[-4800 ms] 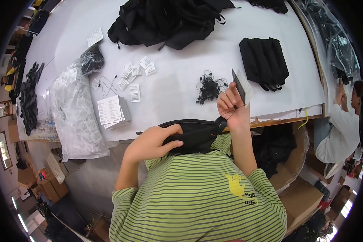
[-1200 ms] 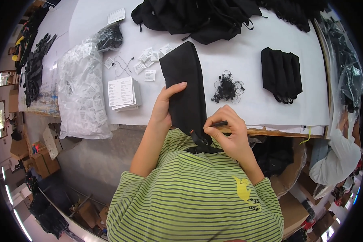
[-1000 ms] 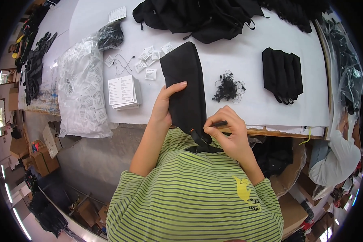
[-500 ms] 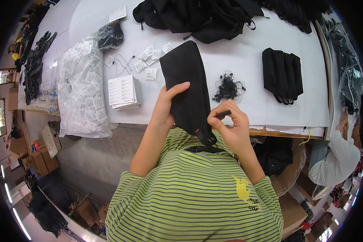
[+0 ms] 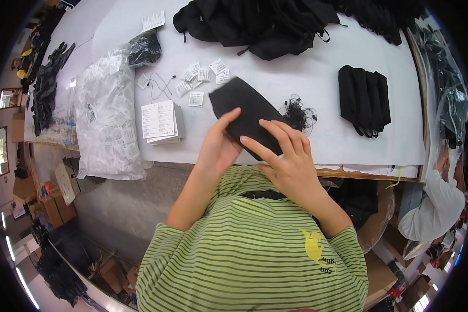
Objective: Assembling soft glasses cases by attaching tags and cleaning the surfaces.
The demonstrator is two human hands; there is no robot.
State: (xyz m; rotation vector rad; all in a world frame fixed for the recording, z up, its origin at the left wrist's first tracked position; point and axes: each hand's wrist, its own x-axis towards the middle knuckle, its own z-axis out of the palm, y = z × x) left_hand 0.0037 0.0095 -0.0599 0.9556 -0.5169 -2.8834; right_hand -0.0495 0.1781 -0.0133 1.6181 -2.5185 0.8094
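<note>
A black fabric pouch (image 5: 244,106) is tilted in front of me, just over the table's near edge. My left hand (image 5: 219,143) grips its left side, with the thumb on top and the other fingers underneath. Across the lower right part of the pouch lies my right hand (image 5: 291,161), fingers spread, the index and middle fingertips touching the cloth. The pouch's lower end is hidden by my hands. Just beyond its right side sits a small heap of thin black cords with clips (image 5: 298,113).
White label packets (image 5: 196,99) and a stack of printed cards (image 5: 159,120) are to the left, beside a large clear bag of packets (image 5: 106,125). Black bags (image 5: 255,23) lie at the back. Several black pouches (image 5: 364,99) sit in a row at right. A person's sleeve (image 5: 434,205) shows at far right.
The pouch has come lower and tilted, and less of its length shows. My right hand went from pinching a small black piece at the pouch's edge to lying spread on its face.
</note>
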